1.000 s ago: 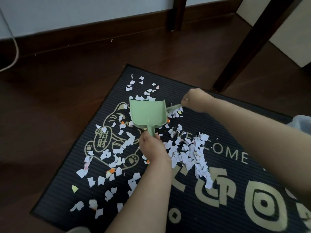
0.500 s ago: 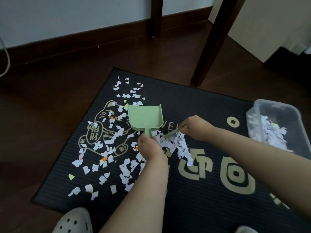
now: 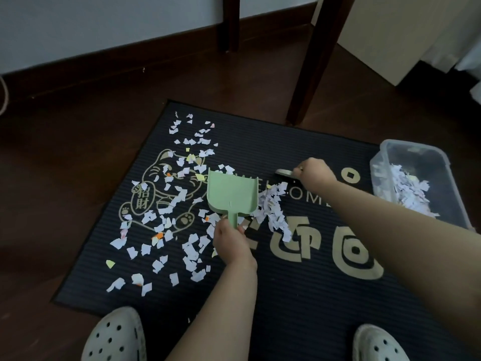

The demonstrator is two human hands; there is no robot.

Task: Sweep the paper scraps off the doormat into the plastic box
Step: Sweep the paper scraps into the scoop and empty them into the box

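view from my head, looking down at a dark doormat with gold lettering, on a brown wooden floor.

my left hand is curled round the short stem of a pale green dustpan. the pan lies on the mat near its middle, open mouth pointing away from me. i can see no scraps inside it.

my right hand is a closed fist round what looks like a small brush. only a blurred grey end shows, sticking out to the left of my knuckles, beyond the pan and to its right.

the paper scraps, mostly white with a few yellow and orange, are strewn over the left half of the mat, across its cat drawing and down toward me. a denser ridge of them lies touching the pan's right side.

the clear plastic box sits open at the mat's far right edge, well apart from the pan, with a heap of scraps already in it. i cannot tell whether it stands on the mat or the floor.

my judgement: the job is partly done. the right half of the mat is bare of scraps and the box holds a fair load, but the whole left half and the ridge remain to be swept up and tipped in.

two pale perforated shoes show at the bottom edge.
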